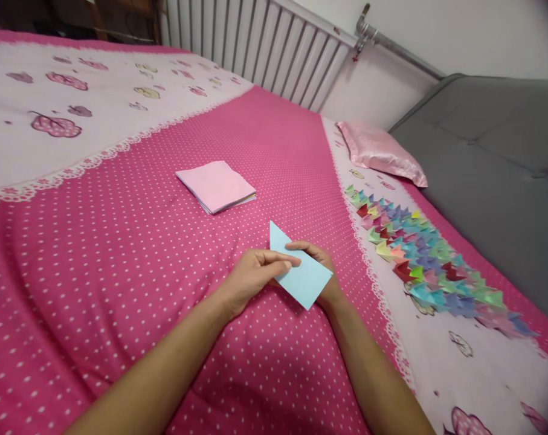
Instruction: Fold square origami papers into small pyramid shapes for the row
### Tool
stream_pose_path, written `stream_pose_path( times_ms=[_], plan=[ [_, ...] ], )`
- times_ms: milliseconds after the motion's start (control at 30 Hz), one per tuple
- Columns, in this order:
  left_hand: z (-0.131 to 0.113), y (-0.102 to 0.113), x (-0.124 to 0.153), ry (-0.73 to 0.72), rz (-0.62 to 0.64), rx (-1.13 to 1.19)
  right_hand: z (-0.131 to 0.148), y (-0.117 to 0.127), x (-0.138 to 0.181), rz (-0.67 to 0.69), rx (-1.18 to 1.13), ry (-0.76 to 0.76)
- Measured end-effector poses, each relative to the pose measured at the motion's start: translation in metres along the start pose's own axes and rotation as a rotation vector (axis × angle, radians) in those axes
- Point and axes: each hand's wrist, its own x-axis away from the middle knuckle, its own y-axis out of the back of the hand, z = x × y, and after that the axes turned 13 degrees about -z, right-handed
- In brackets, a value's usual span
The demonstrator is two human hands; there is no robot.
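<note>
A light blue folded paper (301, 275) is held just above the pink dotted bedsheet (165, 272). My left hand (253, 278) pinches its left side, fingers closed on it. My right hand (321, 266) lies mostly under the paper, fingers curled over its upper edge. A stack of pink square paper (215, 185) lies on the sheet beyond my hands. To the right, several small folded paper pieces in many colours (419, 257) lie in a long band on the sheet's pale border.
A pink satin pillow (380, 151) lies at the far right of the bed. A grey sofa (495, 181) runs along the right side. A white radiator (274, 42) stands against the wall behind the bed.
</note>
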Motion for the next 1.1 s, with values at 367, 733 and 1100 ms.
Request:
stream_pose_path(
  times_ms=[367,733,1100],
  plan=[
    [-0.01,0.009,-0.008,-0.14,-0.269,0.081,-0.002,-0.002,-0.006,-0.028,0.093,0.37],
    [-0.013,0.008,-0.004,-0.088,-0.171,0.034,0.003,0.002,-0.004,-0.034,0.372,0.606],
    [-0.013,0.007,-0.004,-0.174,-0.2,-0.106,-0.001,0.005,-0.007,-0.035,0.366,0.53]
  ],
)
